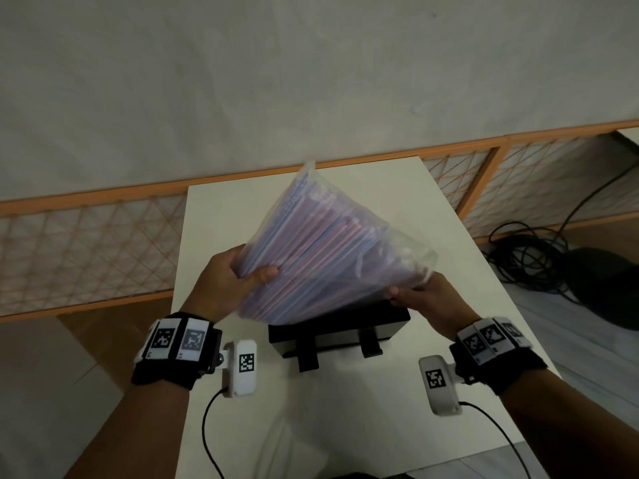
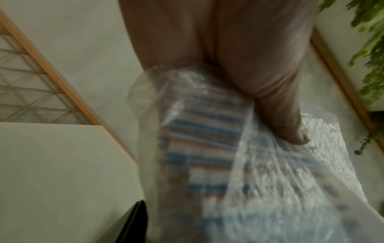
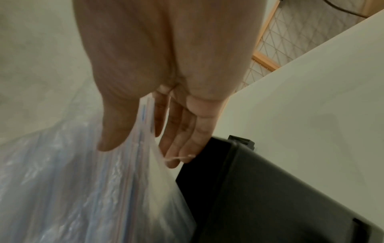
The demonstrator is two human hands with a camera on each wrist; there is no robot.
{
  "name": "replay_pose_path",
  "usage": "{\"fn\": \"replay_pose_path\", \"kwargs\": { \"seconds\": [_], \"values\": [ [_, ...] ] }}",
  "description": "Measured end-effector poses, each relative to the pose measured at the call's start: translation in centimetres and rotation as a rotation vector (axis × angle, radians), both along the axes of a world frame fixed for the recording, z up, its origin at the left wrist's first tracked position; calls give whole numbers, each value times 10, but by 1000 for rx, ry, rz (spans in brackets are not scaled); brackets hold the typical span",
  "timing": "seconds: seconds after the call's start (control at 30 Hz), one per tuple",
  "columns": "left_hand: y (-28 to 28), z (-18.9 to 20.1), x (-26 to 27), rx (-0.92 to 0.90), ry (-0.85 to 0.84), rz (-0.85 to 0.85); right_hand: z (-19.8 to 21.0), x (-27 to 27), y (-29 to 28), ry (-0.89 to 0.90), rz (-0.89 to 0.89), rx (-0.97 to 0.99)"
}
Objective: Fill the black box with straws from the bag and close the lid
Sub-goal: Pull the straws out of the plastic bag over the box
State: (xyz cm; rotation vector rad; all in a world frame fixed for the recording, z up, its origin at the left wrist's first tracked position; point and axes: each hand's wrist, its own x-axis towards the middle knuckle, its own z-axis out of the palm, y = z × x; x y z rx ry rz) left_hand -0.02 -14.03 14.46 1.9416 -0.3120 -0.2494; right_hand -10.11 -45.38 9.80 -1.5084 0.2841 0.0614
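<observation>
A clear plastic bag [image 1: 321,250] packed with blue and red straws is held tilted in the air above the black box [image 1: 340,335]. My left hand [image 1: 238,276] grips the bag's near left edge, thumb on top. My right hand [image 1: 420,295] pinches the bag's lower right corner. In the left wrist view my thumb presses on the bag [image 2: 239,164], striped straws showing through. In the right wrist view my right hand [image 3: 145,131] pinches the bag [image 3: 83,189] beside the black box [image 3: 270,197]. The box's top is mostly hidden by the bag; two latches hang on its front.
The box stands on a white table [image 1: 214,257]. An orange-framed lattice fence [image 1: 86,243] runs behind the table. Black cables [image 1: 532,257] lie coiled on the floor at the right. Green leaves [image 2: 369,49] show in the left wrist view.
</observation>
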Motion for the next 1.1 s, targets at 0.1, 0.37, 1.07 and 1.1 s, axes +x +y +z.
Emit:
{"fn": "replay_pose_path", "kwargs": {
  "seconds": [0.1, 0.37, 1.07, 1.1],
  "values": [
    [-1, 2, 0, -26, -10, -29, 6, -1, -5, -15, 18, 76],
    [-10, -22, -1, 39, 71, -145, 6, 4, -4, 93, -145, 40],
    [15, -49, 10, 240, 47, -176, 11, 22, -15, -21, -178, -165],
    [13, -50, 8, 235, 35, -164, 11, 24, -17, -18, -182, -163]
  ]
}}
